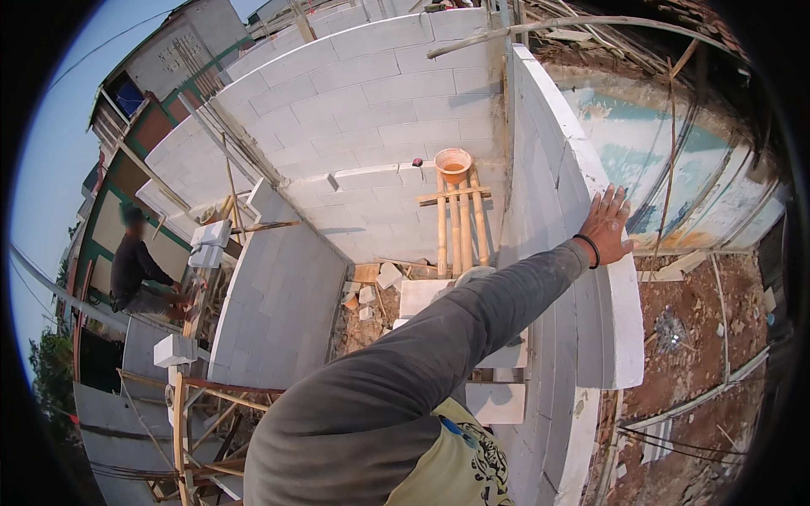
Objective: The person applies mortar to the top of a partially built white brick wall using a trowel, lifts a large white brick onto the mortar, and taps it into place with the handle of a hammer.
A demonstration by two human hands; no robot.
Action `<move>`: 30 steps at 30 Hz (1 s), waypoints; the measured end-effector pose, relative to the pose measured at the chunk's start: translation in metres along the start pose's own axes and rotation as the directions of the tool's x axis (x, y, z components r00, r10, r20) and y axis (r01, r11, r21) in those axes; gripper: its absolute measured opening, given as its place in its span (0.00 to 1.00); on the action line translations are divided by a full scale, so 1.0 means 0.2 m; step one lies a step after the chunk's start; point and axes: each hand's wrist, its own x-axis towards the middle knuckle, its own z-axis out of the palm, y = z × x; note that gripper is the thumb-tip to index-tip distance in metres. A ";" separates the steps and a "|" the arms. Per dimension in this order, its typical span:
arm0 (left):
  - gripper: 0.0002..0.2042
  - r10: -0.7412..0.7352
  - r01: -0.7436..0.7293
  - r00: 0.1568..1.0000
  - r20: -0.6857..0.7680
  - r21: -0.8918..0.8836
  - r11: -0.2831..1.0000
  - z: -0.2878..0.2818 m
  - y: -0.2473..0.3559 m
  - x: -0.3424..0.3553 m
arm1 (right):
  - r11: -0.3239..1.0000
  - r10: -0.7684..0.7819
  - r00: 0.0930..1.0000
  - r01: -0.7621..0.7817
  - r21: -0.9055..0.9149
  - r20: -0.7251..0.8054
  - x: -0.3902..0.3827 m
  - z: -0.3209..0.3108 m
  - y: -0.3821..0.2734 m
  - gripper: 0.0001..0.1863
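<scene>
My left arm, in a dark grey sleeve, reaches across to the right. The left hand (604, 226), a black band at its wrist, lies open with fingers spread on the top edge of a white block wall (623, 316). Nothing is held in it. My right hand is out of view. Below my forearm, pale blocks (496, 402) lie beside the wall, partly hidden by the sleeve. Beyond them, an orange bucket (453, 166) stands on a rack of bamboo poles (456, 223) against the far block wall (380, 126).
At left, a person (139, 261) in dark clothes sits by blocks (175, 350) on a wooden scaffold (180, 422). A lower block wall (270, 295) divides the space. Broken blocks (366, 294) litter the floor. A bent pole (582, 23) crosses above; rubble ground (683, 337) lies right.
</scene>
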 end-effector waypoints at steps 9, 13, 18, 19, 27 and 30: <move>0.41 0.012 -0.098 0.944 0.329 0.247 0.964 0.13 -0.14 0.14 | 0.978 -0.129 0.991 0.122 -0.171 -0.030 -0.23 0.05 0.26 0.15; 0.43 0.163 -0.250 0.940 0.298 0.281 0.927 0.31 -0.03 0.25 | 0.893 0.172 0.935 -0.015 0.450 -0.310 -0.24 0.08 0.11 0.20; 0.43 0.163 -0.261 0.942 0.293 0.336 0.905 0.34 -0.12 0.19 | 0.800 0.190 0.932 0.037 0.599 -0.310 -0.24 0.14 0.15 0.18; 0.43 0.172 -0.273 0.940 0.293 0.348 0.897 0.36 -0.11 0.21 | 0.789 0.245 0.910 0.014 0.614 -0.336 -0.23 0.14 0.19 0.19; 0.44 0.139 -0.265 0.928 0.347 0.350 0.898 0.39 -0.12 0.24 | 0.747 0.283 0.884 0.041 0.663 -0.373 -0.25 0.17 0.52 0.19; 0.44 0.127 -0.246 0.931 0.341 0.333 0.910 0.39 -0.15 0.26 | 0.720 0.271 0.884 0.078 0.690 -0.382 -0.28 0.15 0.55 0.19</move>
